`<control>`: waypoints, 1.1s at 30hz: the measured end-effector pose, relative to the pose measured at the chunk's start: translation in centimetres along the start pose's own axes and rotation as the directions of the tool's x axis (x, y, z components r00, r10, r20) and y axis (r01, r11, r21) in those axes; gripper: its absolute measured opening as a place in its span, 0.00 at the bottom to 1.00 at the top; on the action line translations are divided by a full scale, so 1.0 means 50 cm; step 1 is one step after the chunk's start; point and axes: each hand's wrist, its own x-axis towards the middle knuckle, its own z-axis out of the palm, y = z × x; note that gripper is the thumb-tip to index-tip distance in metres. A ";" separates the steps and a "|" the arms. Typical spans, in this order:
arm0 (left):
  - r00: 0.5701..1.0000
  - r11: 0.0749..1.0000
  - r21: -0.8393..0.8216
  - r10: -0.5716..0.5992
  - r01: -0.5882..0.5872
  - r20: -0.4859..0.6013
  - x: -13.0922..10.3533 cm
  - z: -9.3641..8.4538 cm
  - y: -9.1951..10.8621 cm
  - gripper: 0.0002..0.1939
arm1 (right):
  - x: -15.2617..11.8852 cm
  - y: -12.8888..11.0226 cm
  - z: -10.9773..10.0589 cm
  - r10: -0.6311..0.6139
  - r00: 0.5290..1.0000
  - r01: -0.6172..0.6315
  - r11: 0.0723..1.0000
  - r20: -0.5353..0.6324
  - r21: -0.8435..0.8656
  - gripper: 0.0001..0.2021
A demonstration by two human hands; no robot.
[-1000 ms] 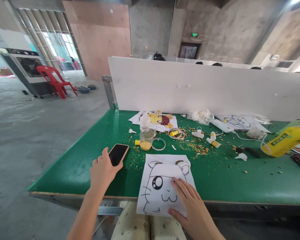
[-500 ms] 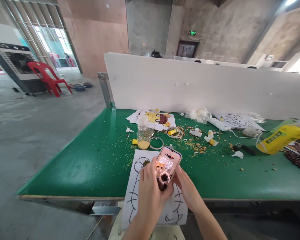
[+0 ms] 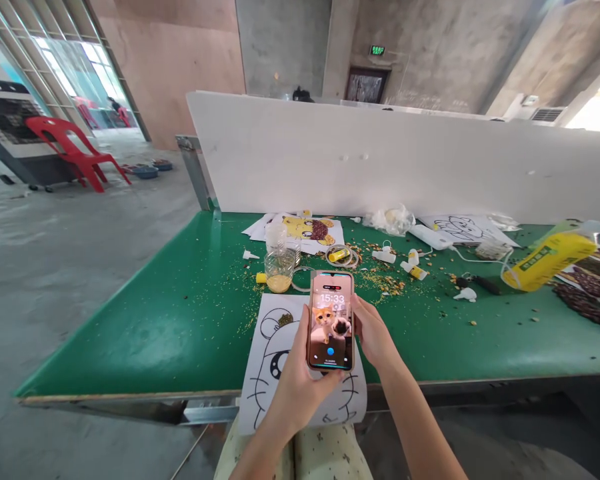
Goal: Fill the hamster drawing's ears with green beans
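A lit smartphone (image 3: 331,321) showing 15:33 and a cat picture is held upright over the paper. My left hand (image 3: 305,373) wraps its left side and bottom, thumb along the lower edge. On the right edge, my right hand (image 3: 373,327) grips the phone with its fingers. Beneath lies a line drawing of a whiskered animal (image 3: 260,380), with a small patch of dark green grains in its ear; it hangs over the table's front edge. Just behind stands a clear plastic jar (image 3: 279,272) with yellow grains in the bottom.
Loose grains and glue bottles (image 3: 414,270) are scattered over the green table (image 3: 145,333). A partly coloured picture (image 3: 313,230) lies at the back, before a white partition (image 3: 380,160). A yellow bag (image 3: 547,260) lies at the right. A red chair (image 3: 80,150) stands on the floor at left.
The phone has turned from a slant to upright and its screen now faces me more squarely. Both hands shifted with it, and more of the drawing shows. The view has moved slightly.
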 end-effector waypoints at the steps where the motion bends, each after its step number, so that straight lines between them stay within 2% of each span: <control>1: 1.000 0.999 -0.044 -0.003 0.003 0.012 0.000 -0.003 0.000 0.54 | 0.003 -0.002 0.002 -0.017 1.000 0.017 1.000 0.006 -0.022 0.26; 5: 0.994 0.984 -0.180 0.037 -0.018 0.101 0.002 -0.022 0.009 0.51 | 0.009 -0.007 0.008 -0.044 0.999 0.045 0.999 0.030 -0.018 0.24; 8: 0.985 0.980 -0.197 0.051 -0.017 0.168 0.010 -0.045 0.016 0.50 | 0.014 -0.004 0.010 -0.032 0.998 0.031 0.999 0.063 0.021 0.23; 14: 0.953 0.955 -0.266 -0.049 0.132 0.300 0.032 -0.086 0.003 0.47 | 0.026 0.028 0.009 0.036 0.999 -0.037 0.998 0.031 0.052 0.22; 18: 0.962 0.936 -0.307 -0.095 0.174 0.255 0.038 -0.087 -0.006 0.41 | 0.026 0.037 0.007 0.069 0.996 -0.073 0.994 0.054 0.080 0.22; 23: 0.974 0.911 -0.356 -0.159 0.207 0.161 0.047 -0.083 -0.020 0.29 | 0.026 0.042 0.005 0.052 0.997 -0.057 0.995 0.060 0.082 0.23; 33: 0.979 0.924 -0.331 -0.156 0.191 0.129 0.049 -0.079 -0.020 0.25 | 0.029 0.047 0.005 0.053 0.997 -0.057 0.996 0.048 0.072 0.24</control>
